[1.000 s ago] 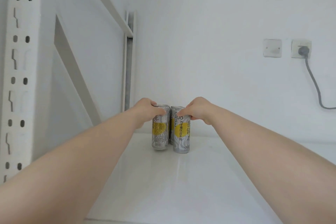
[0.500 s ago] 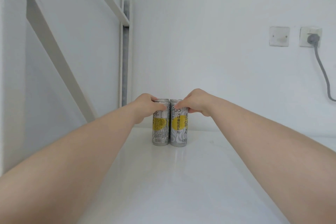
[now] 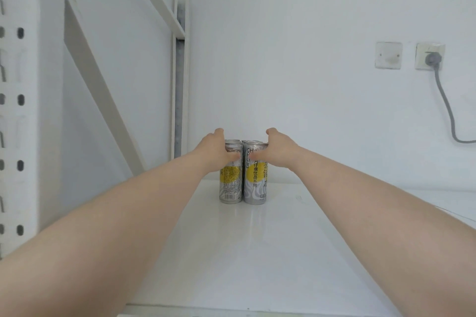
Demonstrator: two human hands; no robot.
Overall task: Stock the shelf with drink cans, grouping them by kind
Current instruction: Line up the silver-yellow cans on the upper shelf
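Far back on white shelf [image 3: 257,252], left can [image 3: 230,183] and right can [image 3: 255,180] upright, touching; left hand [image 3: 216,152] curled round top of left can, right hand [image 3: 279,148] round top of right can.

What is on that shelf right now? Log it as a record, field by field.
surface: white shelf against a white wall
front row: left front can and right front can, silver with yellow circles, upright, side by side, touching
back row: rear cans, only their tops show
left hand: grips the left front can near its top
right hand: grips the right front can near its top
wall: grey plug in a socket, far right
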